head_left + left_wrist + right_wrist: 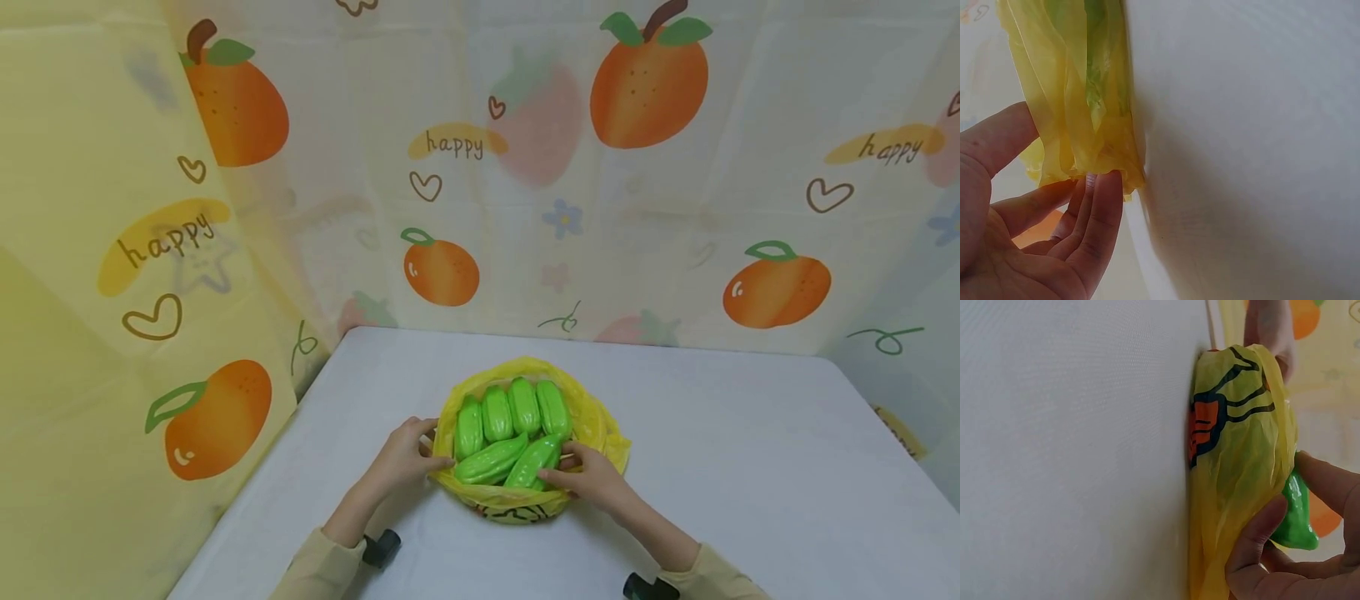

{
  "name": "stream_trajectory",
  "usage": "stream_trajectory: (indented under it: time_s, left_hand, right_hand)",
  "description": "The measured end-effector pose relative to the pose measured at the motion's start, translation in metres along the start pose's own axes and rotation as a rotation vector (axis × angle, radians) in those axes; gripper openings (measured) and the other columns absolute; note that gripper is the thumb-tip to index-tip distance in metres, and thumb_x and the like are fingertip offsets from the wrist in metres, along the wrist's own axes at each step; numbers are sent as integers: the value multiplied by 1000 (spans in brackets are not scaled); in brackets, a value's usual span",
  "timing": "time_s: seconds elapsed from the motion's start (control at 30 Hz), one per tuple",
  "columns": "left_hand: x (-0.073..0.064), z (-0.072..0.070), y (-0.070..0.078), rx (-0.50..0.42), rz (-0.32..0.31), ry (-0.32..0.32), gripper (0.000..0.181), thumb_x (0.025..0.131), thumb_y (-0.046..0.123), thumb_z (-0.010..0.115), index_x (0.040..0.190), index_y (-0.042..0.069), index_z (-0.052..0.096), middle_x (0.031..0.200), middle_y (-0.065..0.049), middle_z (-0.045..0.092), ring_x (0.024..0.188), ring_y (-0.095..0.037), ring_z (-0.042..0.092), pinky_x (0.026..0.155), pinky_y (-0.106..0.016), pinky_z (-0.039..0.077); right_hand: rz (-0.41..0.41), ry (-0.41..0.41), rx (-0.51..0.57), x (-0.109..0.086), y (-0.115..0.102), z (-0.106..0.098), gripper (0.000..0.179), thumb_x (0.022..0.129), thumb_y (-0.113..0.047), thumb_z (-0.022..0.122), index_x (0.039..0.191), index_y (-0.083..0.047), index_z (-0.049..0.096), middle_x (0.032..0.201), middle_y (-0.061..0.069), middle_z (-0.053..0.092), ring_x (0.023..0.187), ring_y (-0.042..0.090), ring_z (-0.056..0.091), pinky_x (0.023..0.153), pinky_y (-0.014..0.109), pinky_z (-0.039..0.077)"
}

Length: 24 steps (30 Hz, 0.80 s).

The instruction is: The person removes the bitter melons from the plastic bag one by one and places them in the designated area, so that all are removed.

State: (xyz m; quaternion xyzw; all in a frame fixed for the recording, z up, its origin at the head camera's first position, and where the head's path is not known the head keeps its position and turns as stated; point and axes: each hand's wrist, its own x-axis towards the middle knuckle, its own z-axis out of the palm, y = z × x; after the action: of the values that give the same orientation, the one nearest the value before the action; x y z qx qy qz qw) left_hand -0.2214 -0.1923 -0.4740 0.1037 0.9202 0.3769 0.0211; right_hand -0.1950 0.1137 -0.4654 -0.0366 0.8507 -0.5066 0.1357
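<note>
A yellow plastic bag [597, 425] stands on the table with its mouth spread wide. Inside lie several glossy green, ridged bitter melons [490, 461], toy-like in look. My left hand [408, 450] holds the bag's left side, the thumb at the rim and the fingers curled against the outside, as the left wrist view shows. At the bag's right side my right hand [592, 475] grips a bitter melon [534, 464], thumb on one side and fingers on the other. Its green end [1297, 528] shows between them in the right wrist view; some fingertips are hidden.
A white-covered table [712, 467] extends around the bag. Behind it hangs a pale curtain [525, 250] printed with fruit, hearts and the word "happy"; a yellowish panel [67, 400] stands on the left. Each wrist wears a black camera [382, 548].
</note>
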Motion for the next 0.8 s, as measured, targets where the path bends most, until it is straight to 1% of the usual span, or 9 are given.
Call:
stream_trajectory:
  time_s: [0.13,0.27,0.37,0.57,0.8]
  left_hand:
    - [0,0,-1,1,0,1,67,72,29,82,129,5,56,100,-7,55,75,-12,60,63,-22,50]
    - [0,0,-1,3,-1,4,68,72,29,82,130,5,55,101,-7,55,76,-12,60,64,-23,51]
    - [0,0,-1,5,4,4,68,72,30,82,129,5,55,101,-7,55,76,-13,60,64,-24,51]
    - [0,0,-1,3,-6,7,67,72,29,82,129,6,56,101,-6,55,76,-12,60,63,-23,50]
    - [-1,0,-1,1,-13,9,66,72,28,83,129,6,56,100,-5,55,76,-12,60,63,-23,51]
  right_hand:
    - [-1,0,18,1,1,1,65,78,-35,76,125,4,52,105,13,66,92,22,64,72,33,55]
    - [-13,-12,57,2,1,2,64,79,-35,76,125,2,51,110,14,66,99,25,64,77,34,54]
    - [-21,-20,93,2,0,3,64,79,-34,76,125,2,50,114,16,65,102,26,63,79,36,54]
    - [-39,-30,146,3,-1,4,64,80,-30,75,127,3,46,119,18,62,105,27,62,83,38,53]
    - [-62,-49,172,4,-4,3,67,81,-29,75,131,3,43,120,20,60,104,27,62,82,37,53]
